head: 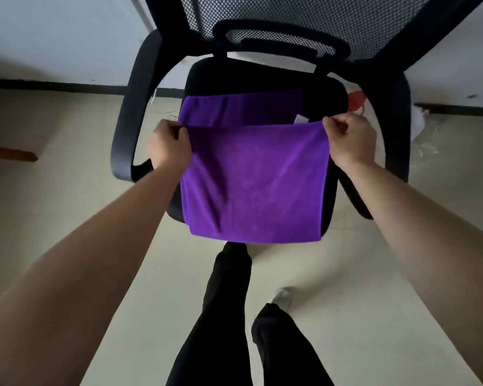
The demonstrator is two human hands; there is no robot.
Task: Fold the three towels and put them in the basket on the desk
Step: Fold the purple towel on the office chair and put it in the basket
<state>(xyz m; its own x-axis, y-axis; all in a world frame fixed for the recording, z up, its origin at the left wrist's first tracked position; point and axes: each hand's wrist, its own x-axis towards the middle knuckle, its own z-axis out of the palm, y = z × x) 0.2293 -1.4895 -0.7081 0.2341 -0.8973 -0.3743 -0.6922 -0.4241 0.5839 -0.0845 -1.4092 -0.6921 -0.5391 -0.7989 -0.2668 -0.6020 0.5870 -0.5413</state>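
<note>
A purple towel [254,179] hangs stretched flat between my two hands above the seat of a black office chair [262,76]. My left hand [169,146] pinches its upper left corner and my right hand [352,137] pinches its upper right corner. Behind the held towel, more purple cloth [234,110] lies on the seat, with a small white label [300,118] at its right end. I cannot tell whether that cloth is a second towel or the far half of the same one. No basket or desk is in view.
The chair has a mesh back [318,15] and two black armrests, left [131,121] and right [393,129]. My legs in black trousers [223,316] stand before the seat. A red object [356,101] and clear plastic [427,135] lie on the pale floor at right.
</note>
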